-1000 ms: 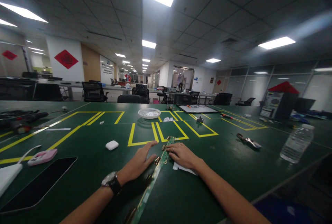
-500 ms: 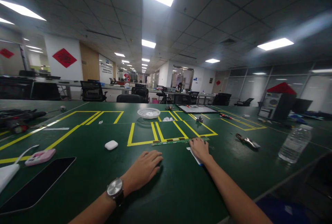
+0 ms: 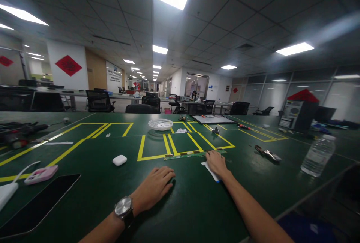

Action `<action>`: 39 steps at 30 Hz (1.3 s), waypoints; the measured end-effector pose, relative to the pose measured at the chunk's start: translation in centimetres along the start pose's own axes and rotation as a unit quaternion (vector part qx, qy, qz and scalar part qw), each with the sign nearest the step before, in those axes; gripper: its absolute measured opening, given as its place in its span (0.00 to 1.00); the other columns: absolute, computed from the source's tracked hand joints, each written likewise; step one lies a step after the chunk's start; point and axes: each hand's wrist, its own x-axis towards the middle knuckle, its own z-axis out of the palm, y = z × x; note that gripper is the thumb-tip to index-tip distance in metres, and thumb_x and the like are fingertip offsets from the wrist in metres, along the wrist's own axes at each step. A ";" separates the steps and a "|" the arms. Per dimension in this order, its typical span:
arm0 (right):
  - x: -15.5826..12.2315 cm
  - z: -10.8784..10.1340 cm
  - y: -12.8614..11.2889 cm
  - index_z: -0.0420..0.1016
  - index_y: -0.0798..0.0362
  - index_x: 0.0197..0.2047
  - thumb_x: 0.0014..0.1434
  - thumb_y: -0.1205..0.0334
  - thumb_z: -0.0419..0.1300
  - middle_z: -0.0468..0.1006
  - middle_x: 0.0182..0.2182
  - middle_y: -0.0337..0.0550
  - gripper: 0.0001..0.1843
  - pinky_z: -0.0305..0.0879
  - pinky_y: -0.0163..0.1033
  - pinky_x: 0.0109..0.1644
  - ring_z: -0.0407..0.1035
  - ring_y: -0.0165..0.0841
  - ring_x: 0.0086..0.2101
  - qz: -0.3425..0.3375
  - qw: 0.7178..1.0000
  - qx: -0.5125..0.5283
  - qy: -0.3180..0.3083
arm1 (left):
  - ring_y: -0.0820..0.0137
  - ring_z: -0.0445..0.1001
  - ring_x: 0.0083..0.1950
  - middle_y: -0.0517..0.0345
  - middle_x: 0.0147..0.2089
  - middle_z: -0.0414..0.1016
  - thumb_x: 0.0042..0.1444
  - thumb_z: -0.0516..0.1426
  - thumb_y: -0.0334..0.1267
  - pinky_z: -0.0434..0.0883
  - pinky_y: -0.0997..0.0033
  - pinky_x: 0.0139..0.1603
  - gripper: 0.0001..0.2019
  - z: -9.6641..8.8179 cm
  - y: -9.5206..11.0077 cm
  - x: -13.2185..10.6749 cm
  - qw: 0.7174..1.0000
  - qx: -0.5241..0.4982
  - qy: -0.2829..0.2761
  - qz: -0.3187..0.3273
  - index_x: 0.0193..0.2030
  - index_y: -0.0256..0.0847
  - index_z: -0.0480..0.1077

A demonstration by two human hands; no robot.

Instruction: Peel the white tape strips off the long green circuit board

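My left hand [image 3: 155,186], with a round-faced watch [image 3: 123,206] at the wrist, rests on the green tabletop [image 3: 180,220]. Its fingers are stretched out and it holds nothing. Farther forward and to the right, my right hand [image 3: 217,162] lies with its fingertips at the right part of a long, thin green strip like a circuit board [image 3: 182,155]. No grip on the strip is visible. A white strip of paper [image 3: 209,171] with a blue edge lies partly under that hand. The green strip runs along the near side of yellow tape rectangles [image 3: 142,147].
A white earbud case [image 3: 119,160], pink case [image 3: 41,174] and dark phone [image 3: 41,207] lie left. A white plastic basket [image 3: 160,121] and small black clip-like part [image 3: 215,131] sit ahead. Pliers-like tool [image 3: 267,153], water bottle [image 3: 319,156] and computer tower [image 3: 294,115] are right.
The whole view has shifted slightly. Both hands keep nearly the same place on the table, and the objects around them look unmoved.
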 end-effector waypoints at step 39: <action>-6.1 -1.5 -7.6 0.77 0.51 0.40 0.59 0.73 0.55 0.79 0.40 0.41 0.11 0.62 0.39 0.53 0.71 0.34 0.45 -0.440 0.868 0.229 -0.027 | 0.60 0.68 0.58 0.53 0.58 0.71 0.67 0.52 0.32 0.65 0.57 0.56 0.12 0.8 -0.9 0.2 0.997 0.002 0.045 -0.058 0.54 0.44 0.68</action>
